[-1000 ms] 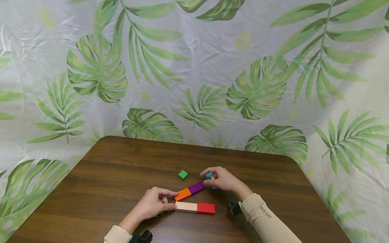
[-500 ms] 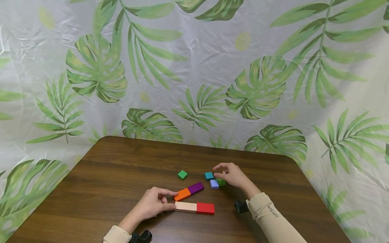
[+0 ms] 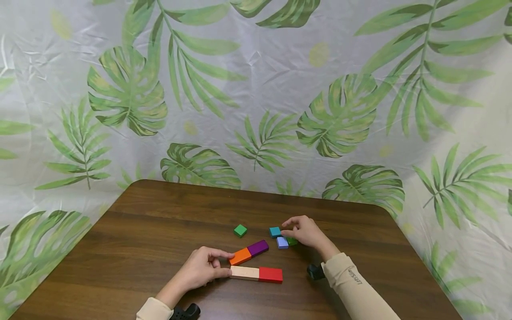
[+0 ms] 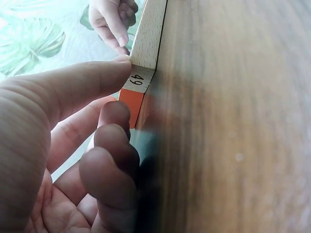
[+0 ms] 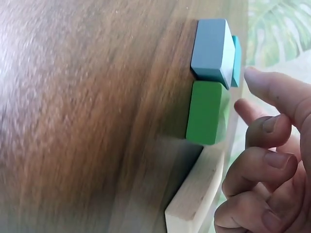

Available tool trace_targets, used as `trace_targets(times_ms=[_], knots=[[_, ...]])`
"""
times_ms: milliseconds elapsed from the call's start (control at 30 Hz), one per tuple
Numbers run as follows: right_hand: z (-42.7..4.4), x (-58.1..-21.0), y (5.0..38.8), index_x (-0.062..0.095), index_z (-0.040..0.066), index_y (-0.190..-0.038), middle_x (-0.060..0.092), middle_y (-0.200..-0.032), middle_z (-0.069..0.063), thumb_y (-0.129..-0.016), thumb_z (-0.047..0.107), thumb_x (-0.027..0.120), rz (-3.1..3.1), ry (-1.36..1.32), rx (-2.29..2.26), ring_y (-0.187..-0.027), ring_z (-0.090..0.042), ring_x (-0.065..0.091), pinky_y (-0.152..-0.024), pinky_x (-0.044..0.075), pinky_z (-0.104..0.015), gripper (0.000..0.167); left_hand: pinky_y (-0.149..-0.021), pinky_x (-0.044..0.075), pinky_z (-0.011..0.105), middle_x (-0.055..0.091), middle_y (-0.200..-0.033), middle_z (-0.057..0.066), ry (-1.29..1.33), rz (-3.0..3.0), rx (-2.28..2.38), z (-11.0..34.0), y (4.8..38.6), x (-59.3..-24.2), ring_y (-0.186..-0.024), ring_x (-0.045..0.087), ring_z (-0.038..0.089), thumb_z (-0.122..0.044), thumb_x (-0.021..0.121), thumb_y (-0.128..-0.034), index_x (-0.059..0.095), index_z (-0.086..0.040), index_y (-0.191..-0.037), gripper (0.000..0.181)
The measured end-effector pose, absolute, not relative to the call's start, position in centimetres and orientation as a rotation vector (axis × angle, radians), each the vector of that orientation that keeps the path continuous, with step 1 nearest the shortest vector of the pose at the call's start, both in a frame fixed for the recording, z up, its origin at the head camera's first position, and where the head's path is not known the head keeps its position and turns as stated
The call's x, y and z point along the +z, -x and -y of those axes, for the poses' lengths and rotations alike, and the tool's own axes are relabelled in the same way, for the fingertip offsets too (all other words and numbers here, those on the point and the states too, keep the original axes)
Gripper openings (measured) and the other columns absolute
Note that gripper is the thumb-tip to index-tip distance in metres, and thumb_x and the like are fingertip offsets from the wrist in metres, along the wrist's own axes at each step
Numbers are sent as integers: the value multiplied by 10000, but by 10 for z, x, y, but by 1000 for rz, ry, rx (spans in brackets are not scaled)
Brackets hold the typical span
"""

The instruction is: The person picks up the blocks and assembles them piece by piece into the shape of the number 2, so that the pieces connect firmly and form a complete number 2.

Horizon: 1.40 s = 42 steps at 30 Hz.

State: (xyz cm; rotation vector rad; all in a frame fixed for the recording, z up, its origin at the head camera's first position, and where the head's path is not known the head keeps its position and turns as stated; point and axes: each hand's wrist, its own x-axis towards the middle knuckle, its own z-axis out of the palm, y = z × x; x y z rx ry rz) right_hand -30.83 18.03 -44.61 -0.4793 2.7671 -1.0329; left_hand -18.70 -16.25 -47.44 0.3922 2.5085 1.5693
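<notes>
My left hand point(image 3: 202, 268) touches the near ends of two block rows. Its index fingertip rests at the orange block point(image 3: 240, 256), its thumb tip at the plain wooden block point(image 3: 245, 273). In the left wrist view, "49" is printed beside the thumb, and the other fingers curl loosely. A purple block point(image 3: 258, 248) continues the orange one; a red block point(image 3: 270, 274) continues the plain one. My right hand point(image 3: 306, 231) hovers with thumb and index apart, holding nothing. Close by lie a teal block point(image 3: 274, 231), a light blue block point(image 3: 282, 242) and a green block point(image 5: 204, 112), partly hidden in the head view.
Apart from the others lies a small green block point(image 3: 240, 230), farther back. Beside the green block in the right wrist view is another plain wooden block point(image 5: 194, 191), hidden in the head view. The brown table point(image 3: 180, 209) ends at a leaf-patterned curtain point(image 3: 256, 89).
My right hand has shifted right, off the teal and light blue blocks, uncovering them and part of the green one, then lowered slightly. My left hand and its block rows have not moved.
</notes>
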Motion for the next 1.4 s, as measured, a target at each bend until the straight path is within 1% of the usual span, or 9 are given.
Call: trace_targets(times_ms=[167, 333, 533, 700, 933, 1400], knots=[[-173, -448, 307, 803, 57, -1160, 441, -555, 61, -958, 282, 819, -2784, 442, -1019, -503, -83, 358, -522, 327, -242, 303, -435, 336, 215, 577, -641, -57, -384, -2507, 1572, 163, 187, -475, -466, 400, 71, -233, 926, -853, 828, -167, -1224, 389], [-165, -450, 306, 822, 91, -1105, 452, -561, 46, -931, 301, 850, -2822, 364, -996, -522, -99, 358, -530, 310, -246, 274, -436, 331, 215, 567, -634, -61, -381, -2511, 1569, 162, 187, -475, -464, 392, 70, -234, 925, -854, 828, -166, -1223, 388], [-156, -450, 305, 813, 86, -1056, 495, -600, 30, -903, 342, 877, -2869, 316, -945, -558, -116, 409, -559, 347, -265, 305, -436, 334, 214, 567, -636, -63, -384, -2513, 1569, 162, 187, -476, -463, 395, 70, -231, 926, -853, 830, -162, -1220, 386], [-149, -446, 304, 810, 87, -1052, 538, -643, 24, -879, 381, 892, -2892, 285, -897, -586, -121, 448, -568, 371, -270, 350, -435, 335, 211, 569, -638, -63, -387, -2510, 1571, 162, 187, -476, -464, 398, 69, -231, 925, -854, 829, -164, -1221, 386], [-144, -445, 303, 810, 94, -1046, 567, -662, 15, -870, 380, 900, -2914, 263, -854, -589, -124, 472, -562, 382, -268, 348, -433, 333, 213, 570, -637, -64, -390, -2514, 1566, 162, 187, -477, -467, 399, 68, -241, 927, -853, 830, -172, -1218, 384], [-141, -443, 301, 807, 96, -1018, 547, -661, 17, -879, 333, 898, -2903, 261, -854, -599, -121, 461, -561, 362, -261, 290, -432, 335, 213, 582, -648, -56, -394, -2511, 1565, 162, 188, -475, -476, 420, 72, -239, 923, -859, 827, -171, -1225, 385]])
